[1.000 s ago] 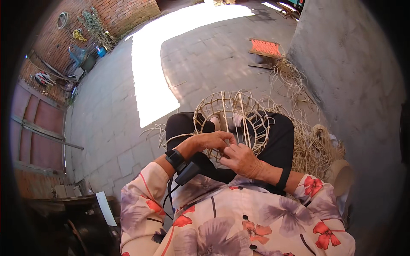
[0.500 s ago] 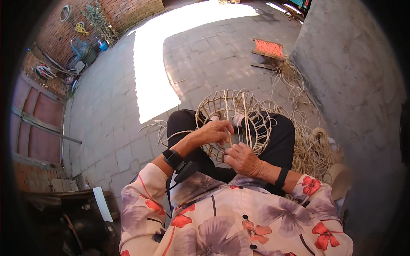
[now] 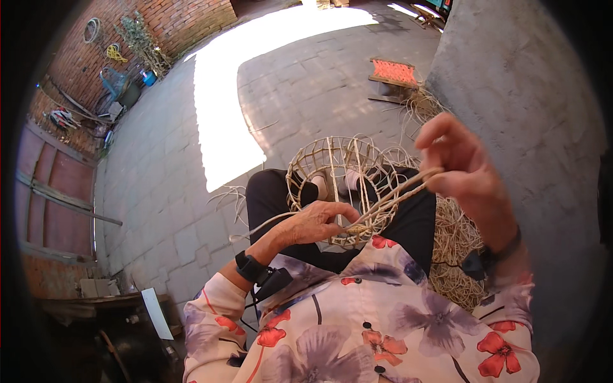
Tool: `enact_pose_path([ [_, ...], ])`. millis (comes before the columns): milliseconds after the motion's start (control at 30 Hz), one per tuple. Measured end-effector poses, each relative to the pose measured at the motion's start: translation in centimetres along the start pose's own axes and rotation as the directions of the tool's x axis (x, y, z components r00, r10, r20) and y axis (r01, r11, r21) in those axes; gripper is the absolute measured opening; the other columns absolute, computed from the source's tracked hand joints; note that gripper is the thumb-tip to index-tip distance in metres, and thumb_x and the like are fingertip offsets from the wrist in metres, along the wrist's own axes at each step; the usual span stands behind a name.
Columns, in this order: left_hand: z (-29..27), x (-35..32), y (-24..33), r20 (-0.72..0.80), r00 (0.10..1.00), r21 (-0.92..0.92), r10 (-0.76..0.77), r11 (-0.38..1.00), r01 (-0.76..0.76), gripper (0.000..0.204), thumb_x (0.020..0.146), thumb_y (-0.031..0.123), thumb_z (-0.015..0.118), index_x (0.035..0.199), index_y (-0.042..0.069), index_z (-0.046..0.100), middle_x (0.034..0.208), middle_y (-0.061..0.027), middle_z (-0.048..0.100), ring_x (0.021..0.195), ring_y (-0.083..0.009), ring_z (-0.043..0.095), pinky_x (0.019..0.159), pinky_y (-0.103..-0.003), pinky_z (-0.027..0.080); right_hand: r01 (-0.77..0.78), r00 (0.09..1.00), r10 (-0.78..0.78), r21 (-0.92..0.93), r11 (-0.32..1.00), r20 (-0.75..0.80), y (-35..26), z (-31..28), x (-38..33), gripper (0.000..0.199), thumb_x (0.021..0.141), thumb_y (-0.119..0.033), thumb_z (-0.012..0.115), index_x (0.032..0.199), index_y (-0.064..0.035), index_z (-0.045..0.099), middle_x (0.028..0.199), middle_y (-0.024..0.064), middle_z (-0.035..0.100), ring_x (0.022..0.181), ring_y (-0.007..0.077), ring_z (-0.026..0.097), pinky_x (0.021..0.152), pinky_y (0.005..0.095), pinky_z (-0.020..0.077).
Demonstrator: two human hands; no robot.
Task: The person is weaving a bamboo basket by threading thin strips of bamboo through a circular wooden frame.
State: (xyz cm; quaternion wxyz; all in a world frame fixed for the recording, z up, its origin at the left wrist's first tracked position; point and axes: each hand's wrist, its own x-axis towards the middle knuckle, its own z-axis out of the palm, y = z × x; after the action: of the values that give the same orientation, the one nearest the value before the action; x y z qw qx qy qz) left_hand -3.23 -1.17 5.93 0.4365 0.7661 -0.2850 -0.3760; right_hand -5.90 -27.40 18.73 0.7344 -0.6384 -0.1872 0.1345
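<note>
Finding: the item of work, a round openwork basket (image 3: 345,241) of pale cane-like cord, sits between the knees of the seated worker's black trousers (image 3: 271,191), above the feet.

Hands: the right hand (image 3: 434,179) is raised to the right, well apart from the basket, thumb and forefinger pinched on a doubled working strand (image 3: 401,191). That strand slants to the basket's near rim and looks taut. The left hand (image 3: 317,223) is at that same rim, fingers bent toward where the strand meets it; whether they grip it I cannot tell.

Progress: the ring and its netted side appear formed nearly all round. Pale cross strands (image 3: 331,159) span the opening from far side to near. In my judgement the shaping is well advanced and the binding unfinished: wide gaps show between the cross strands, and loose ends stray from the right side. A loose tail (image 3: 258,228) trails beyond the left forearm.

Stock: a tangled heap of cord (image 3: 456,246) lies beside the right knee, plenty in reserve.
</note>
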Motion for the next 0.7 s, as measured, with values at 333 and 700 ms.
enact_pose_path([
  [333,-0.3,0.6,-0.5,0.113,0.993,0.055,0.037,0.998,-0.043,0.034,0.094,0.036,0.058,0.101,0.003,0.063,0.084,-0.0033,0.063,0.075,-0.0123,0.058,0.069,-0.028,0.048,0.323,0.696,-0.360,-0.177,0.930,-0.621,-10.4,-23.1,-5.6,0.036,0.098,-0.022,0.054,0.122,0.0045,0.052,0.063,-0.0057,0.032,0.052,0.0038,0.027,0.050,0.0205,0.0294],
  [700,-3.0,-0.7,-2.3,-0.344,0.939,-0.423,-0.030,0.897,-0.127,0.035,0.099,0.032,0.052,0.091,0.001,0.066,0.084,-0.0014,0.062,0.070,-0.0087,0.057,0.067,-0.023,0.049,-0.945,0.261,0.587,-0.326,-0.005,-0.767,8.1,-28.3,-15.8,0.035,0.083,-0.036,0.071,0.087,-0.0011,0.066,0.068,0.0094,0.065,0.062,0.0181,0.065,0.055,0.0265,0.0529],
])
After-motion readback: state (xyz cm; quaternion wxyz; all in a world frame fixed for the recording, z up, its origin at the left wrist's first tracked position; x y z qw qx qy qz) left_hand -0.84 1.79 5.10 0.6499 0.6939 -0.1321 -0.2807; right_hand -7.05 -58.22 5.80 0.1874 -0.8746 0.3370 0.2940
